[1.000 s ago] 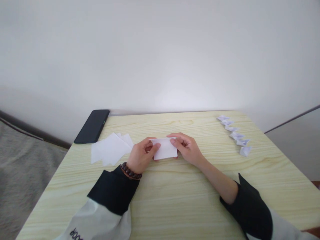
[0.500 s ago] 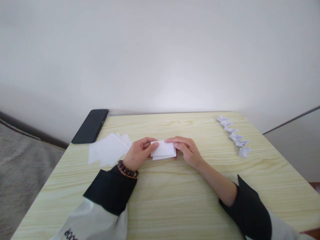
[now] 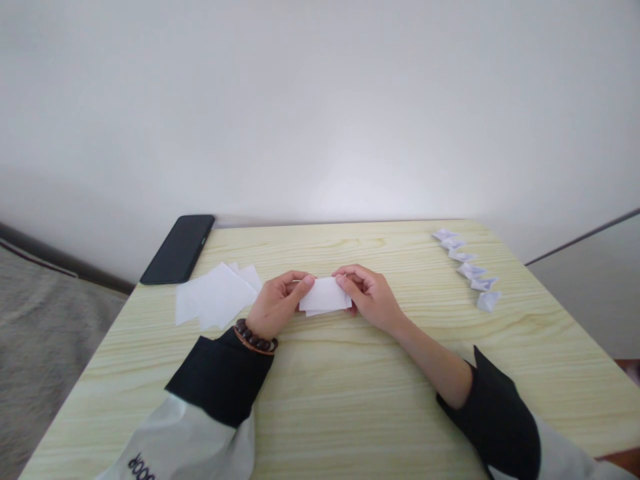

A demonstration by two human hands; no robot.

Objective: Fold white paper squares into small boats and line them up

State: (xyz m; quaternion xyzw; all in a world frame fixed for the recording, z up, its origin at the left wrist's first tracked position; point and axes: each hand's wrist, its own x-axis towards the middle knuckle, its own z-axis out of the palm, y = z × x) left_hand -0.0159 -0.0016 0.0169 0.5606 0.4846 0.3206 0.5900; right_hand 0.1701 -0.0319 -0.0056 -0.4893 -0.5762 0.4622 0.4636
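Note:
A small folded white sheet of paper (image 3: 325, 295) is held between my two hands above the middle of the table, its lower layer peeking out below the upper one. My left hand (image 3: 279, 301) pinches its left end, thumb on top. At the right end, my right hand (image 3: 369, 293) grips it with the thumb on the face and the index finger along the top edge. The fingers beneath the paper are mostly hidden.
Several loose white paper sheets (image 3: 223, 293) lie overlapping left of my hands. A black phone (image 3: 179, 250) rests at the table's back left corner. Several small folded paper pieces (image 3: 471, 271) stand in a row on the right. A white wall (image 3: 330, 120) rises behind the wooden table (image 3: 340, 400).
My right thumb has shifted left and up onto the paper's face, and the index finger has drawn back to its top edge. The left hand still pinches the other end.

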